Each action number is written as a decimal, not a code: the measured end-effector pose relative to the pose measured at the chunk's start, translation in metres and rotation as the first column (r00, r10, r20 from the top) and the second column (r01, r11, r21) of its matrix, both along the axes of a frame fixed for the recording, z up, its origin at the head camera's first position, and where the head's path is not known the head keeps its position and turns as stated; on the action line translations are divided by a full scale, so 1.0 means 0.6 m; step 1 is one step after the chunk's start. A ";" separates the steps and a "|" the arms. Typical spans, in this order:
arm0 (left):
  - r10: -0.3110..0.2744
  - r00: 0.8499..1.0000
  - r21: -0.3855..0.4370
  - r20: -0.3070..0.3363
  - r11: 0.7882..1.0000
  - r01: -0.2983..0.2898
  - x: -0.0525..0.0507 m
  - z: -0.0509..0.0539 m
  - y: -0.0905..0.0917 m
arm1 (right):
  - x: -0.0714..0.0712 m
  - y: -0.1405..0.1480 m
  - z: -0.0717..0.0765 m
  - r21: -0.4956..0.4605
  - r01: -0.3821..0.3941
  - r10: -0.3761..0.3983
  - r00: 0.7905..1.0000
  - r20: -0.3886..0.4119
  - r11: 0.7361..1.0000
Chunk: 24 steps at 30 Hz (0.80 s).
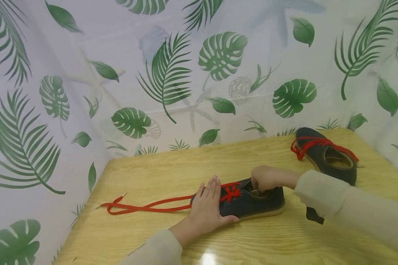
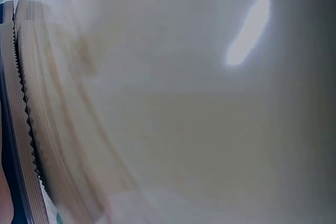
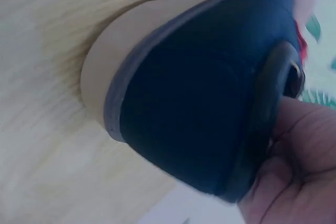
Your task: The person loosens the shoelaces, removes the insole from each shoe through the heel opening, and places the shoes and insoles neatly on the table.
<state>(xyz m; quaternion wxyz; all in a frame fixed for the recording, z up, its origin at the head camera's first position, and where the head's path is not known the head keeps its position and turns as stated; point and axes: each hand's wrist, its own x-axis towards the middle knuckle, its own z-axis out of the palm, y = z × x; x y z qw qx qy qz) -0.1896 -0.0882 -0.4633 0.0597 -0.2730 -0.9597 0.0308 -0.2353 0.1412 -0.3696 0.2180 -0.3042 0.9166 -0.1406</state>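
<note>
A dark blue shoe (image 1: 252, 206) with a pale sole lies on the wooden table, toe to the left. Across its toe, my left hand (image 1: 205, 209) rests with straight fingers and the thumb along the near side. My right hand (image 1: 266, 177) is at the shoe's opening, fingers curled down over the edge, fingertips hidden inside. The right wrist view shows the shoe's heel (image 3: 184, 98) close up, with my right hand (image 3: 299, 166) at the collar. Red laces (image 1: 149, 208) cross the front of the shoe and trail left. In the left wrist view the ribbed sole edge (image 2: 18, 114) shows at the left.
A second dark shoe (image 1: 339, 165) with red laces stands at the back right. A small dark piece (image 1: 315, 215) shows beside my right sleeve. Behind the table (image 1: 146, 169) hangs a leaf-patterned cloth (image 1: 192, 88). Glare shows near the front edge of the view.
</note>
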 end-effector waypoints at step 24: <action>0.014 1.000 -0.040 -0.028 0.999 -0.015 0.001 -0.002 0.005 | -0.025 0.049 -0.005 -0.347 0.513 -0.250 0.775 0.581 0.785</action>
